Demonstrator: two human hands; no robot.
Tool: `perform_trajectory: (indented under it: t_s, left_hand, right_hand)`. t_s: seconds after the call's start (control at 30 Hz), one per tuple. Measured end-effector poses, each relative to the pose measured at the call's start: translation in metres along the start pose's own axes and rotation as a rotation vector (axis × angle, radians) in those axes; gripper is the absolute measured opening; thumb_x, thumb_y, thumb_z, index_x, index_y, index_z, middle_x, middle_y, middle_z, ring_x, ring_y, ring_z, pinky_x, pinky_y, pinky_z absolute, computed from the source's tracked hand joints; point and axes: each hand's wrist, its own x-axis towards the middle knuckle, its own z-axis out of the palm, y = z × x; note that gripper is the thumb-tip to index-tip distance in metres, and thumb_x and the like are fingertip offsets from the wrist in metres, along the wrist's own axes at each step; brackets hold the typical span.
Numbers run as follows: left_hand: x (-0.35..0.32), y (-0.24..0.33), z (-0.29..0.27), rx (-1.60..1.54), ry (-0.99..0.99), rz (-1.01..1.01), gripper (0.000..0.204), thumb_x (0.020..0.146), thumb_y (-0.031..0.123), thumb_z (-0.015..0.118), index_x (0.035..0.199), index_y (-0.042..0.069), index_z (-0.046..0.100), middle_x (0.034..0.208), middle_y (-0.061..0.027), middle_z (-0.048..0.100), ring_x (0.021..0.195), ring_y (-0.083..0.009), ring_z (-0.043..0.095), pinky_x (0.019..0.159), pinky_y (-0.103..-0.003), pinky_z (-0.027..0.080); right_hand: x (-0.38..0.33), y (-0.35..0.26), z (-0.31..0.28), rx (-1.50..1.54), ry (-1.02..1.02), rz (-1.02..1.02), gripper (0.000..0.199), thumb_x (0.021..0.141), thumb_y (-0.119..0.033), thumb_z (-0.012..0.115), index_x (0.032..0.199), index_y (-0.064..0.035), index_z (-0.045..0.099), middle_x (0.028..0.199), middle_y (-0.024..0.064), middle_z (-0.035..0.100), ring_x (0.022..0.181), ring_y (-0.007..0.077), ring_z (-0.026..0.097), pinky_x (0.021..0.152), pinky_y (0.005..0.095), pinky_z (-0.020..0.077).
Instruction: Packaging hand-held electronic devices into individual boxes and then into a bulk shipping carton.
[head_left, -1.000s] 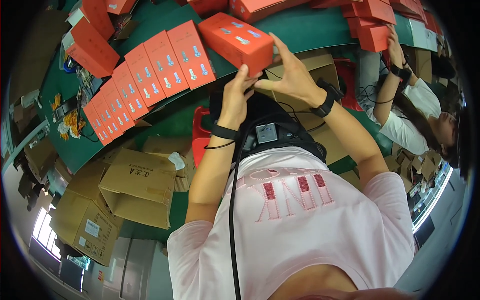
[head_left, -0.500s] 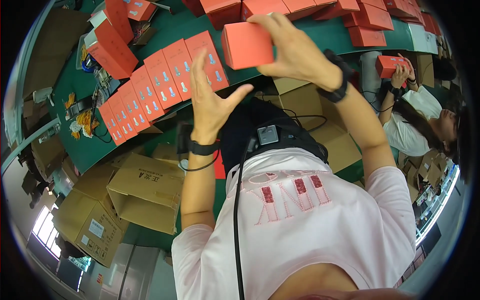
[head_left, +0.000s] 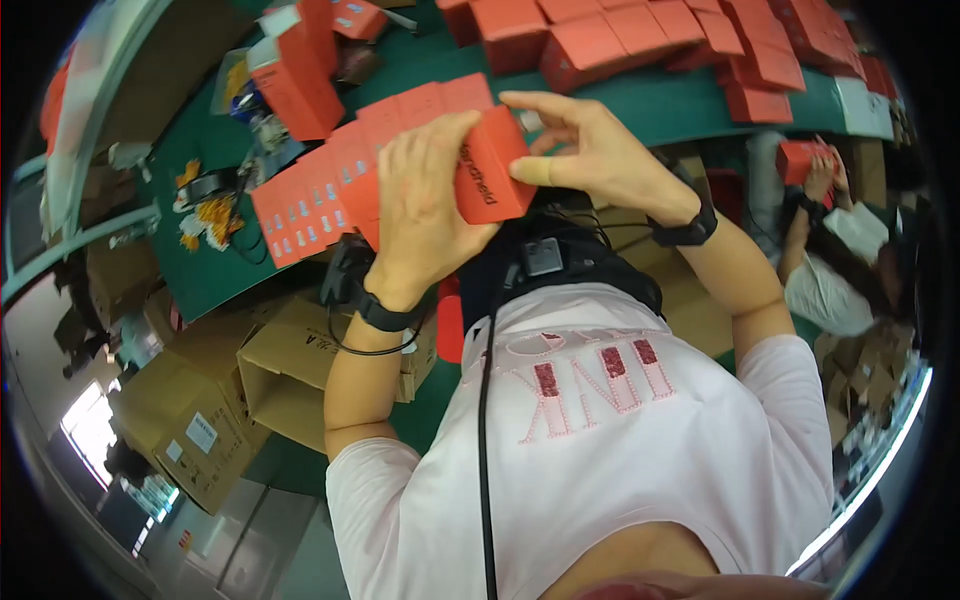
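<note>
A red carton (head_left: 496, 165) is held up in front of me, tilted, with dark print on the side toward me. My left hand (head_left: 425, 195) is closed around its left side, fingers over the top and thumb below. At the right end, my right hand (head_left: 590, 155) has its index fingertip on the upper edge and its thumb on the face. A small whitish piece (head_left: 528, 120) shows beside the right fingers; I cannot tell what it is. Behind the left hand, a row of red cartons (head_left: 305, 205) with small blue-and-white pictures lies along the table's near edge.
More red cartons (head_left: 600, 45) are stacked along the green table (head_left: 425, 55). Cables and yellow bundles (head_left: 215, 215) lie at the left. Open cardboard boxes (head_left: 290, 370) stand below the table. A co-worker (head_left: 840, 260) at the right holds a red carton (head_left: 800, 160).
My left hand has moved from apart and open to gripping the red carton. The carton has come lower and turned, showing its printed side. My right hand has shifted to its right end.
</note>
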Motion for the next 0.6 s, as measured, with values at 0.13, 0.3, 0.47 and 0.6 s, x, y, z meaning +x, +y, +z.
perform_trajectory:
  t_s: [0.13, 0.3, 0.47, 0.6]
  left_hand:
    - [-0.017, -0.006, -0.029, 0.106, -0.011, -0.042, 0.073, 0.063, 0.024, 0.080, 0.128, 0.007, 0.051, 0.122, -0.0152, 0.057, 0.113, -0.0368, 0.052, 0.096, -0.048, 0.038]
    - [-0.056, -0.020, -0.023, 0.099, -0.024, -0.108, 0.083, 0.054, 0.015, 0.081, 0.129, 0.006, 0.049, 0.125, -0.0135, 0.054, 0.113, -0.0338, 0.050, 0.096, -0.047, 0.037]
    - [-0.086, -0.018, -0.032, 0.076, -0.029, -0.182, 0.082, 0.056, 0.017, 0.082, 0.130, 0.005, 0.048, 0.128, -0.0119, 0.052, 0.111, -0.0322, 0.049, 0.097, -0.045, 0.036]
    - [-0.096, -0.027, -0.032, 0.066, -0.081, -0.207, 0.084, 0.059, 0.019, 0.083, 0.133, 0.005, 0.046, 0.129, -0.0126, 0.050, 0.112, -0.0325, 0.047, 0.100, -0.044, 0.036]
  right_hand:
    - [0.027, 0.018, 0.027, 0.190, -0.069, -0.119, 0.064, 0.082, -0.010, 0.074, 0.139, 0.0011, 0.047, 0.131, 0.0096, 0.056, 0.110, 0.0137, 0.055, 0.095, 0.0304, 0.0468]
    - [0.032, 0.012, 0.054, 0.270, -0.189, 0.040, 0.069, 0.079, -0.003, 0.074, 0.138, 0.0116, 0.042, 0.121, 0.0115, 0.060, 0.097, 0.0112, 0.061, 0.075, 0.0236, 0.0518]
    - [0.043, 0.000, 0.080, 0.093, -0.285, 0.102, 0.071, 0.078, -0.007, 0.075, 0.137, 0.0139, 0.041, 0.108, 0.0137, 0.065, 0.075, 0.0118, 0.066, 0.057, 0.0225, 0.0505]
    - [0.053, -0.003, 0.089, 0.037, -0.365, 0.209, 0.071, 0.077, -0.008, 0.073, 0.137, 0.0131, 0.040, 0.112, 0.0168, 0.062, 0.080, 0.0170, 0.068, 0.064, 0.0251, 0.0538]
